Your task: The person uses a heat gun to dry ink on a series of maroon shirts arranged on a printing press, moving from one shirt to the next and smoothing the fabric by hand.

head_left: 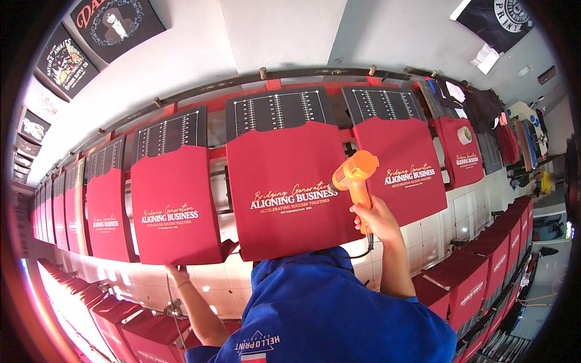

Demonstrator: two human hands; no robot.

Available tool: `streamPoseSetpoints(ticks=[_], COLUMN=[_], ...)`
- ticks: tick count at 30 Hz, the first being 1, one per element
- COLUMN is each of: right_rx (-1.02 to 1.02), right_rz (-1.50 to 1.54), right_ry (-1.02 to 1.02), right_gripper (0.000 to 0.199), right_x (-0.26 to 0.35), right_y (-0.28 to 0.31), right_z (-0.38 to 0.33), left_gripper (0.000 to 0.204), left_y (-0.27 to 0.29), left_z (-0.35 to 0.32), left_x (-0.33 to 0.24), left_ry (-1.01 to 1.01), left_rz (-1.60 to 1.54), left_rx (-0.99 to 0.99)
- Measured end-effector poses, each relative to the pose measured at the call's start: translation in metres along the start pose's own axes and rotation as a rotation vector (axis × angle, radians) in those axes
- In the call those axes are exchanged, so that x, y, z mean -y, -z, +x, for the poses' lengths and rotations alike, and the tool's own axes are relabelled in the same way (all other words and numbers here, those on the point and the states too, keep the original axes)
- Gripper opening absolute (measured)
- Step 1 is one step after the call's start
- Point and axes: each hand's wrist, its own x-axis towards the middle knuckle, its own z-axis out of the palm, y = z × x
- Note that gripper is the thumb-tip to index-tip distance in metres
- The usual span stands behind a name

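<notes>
**Clerk:** Right hand [376,219] — closed in a fist round the grip of an orange heat gun [354,175], held up in front of the centre red bag [290,187]. Left hand [177,275] — low, fingers curled at the bottom edge of the next red bag to the left [174,206]; whether it pinches the cloth or only rests there, I cannot tell.

**Checker:** Gun's orientation?

**Clerk:** Handle runs roughly upright from the fist; barrel lies across, long axis slanting a little downward to the left, nozzle aimed at the right end of the pale lettering on the centre bag. Nozzle near the cloth — touching or not is unclear.

**Checker:** Progress?

**Clerk:** Every bag visible on the row of dark ruled pallets [278,109] already carries its print. Judging by the aim, drying stands at the centre bag; which prints are cured does not show.

**Checker:** Other stock?

**Clerk:** More red bags on the lower rail [478,278], right; person's blue shirt [339,308] in the foreground.
</notes>
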Motion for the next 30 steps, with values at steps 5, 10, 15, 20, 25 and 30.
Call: streamPoseSetpoints(ticks=[5,10,15,20,25,30], right_rx=[0.032,-0.003,0.028,0.059,0.103,0.144], right_rz=[-0.019,-0.015,-0.041,-0.108,-0.113,-0.159], right_ry=[-0.107,-0.022,0.027,-0.046,-0.038,-0.109], right_gripper=[0.025,0.022,0.025,0.025,0.024,0.023], right_x=[0.006,0.005,-0.004,0.002,0.008,0.01], right_y=[0.001,-0.009,-0.008,-0.009,-0.013,-0.011], right_z=[0.001,-0.001,0.003,0.001,0.002,0.006], left_gripper=[0.079,0.086,0.081,0.084,0.088,0.087], left_y=[-0.047,-0.048,-0.05,-0.075,-0.07,-0.073], left_z=[-0.038,-0.03,-0.034,-0.07,-0.064,-0.068], left_x=[0.04,0.048,0.052,0.038,0.04,0.04], left_ry=[-0.142,-0.227,-0.259,-0.162,-0.197,-0.173], left_rz=[0.042,0.167,0.179,0.374,0.287,0.372], left_rx=[-0.167,-0.361,-0.389,-0.51,-0.543,-0.567])
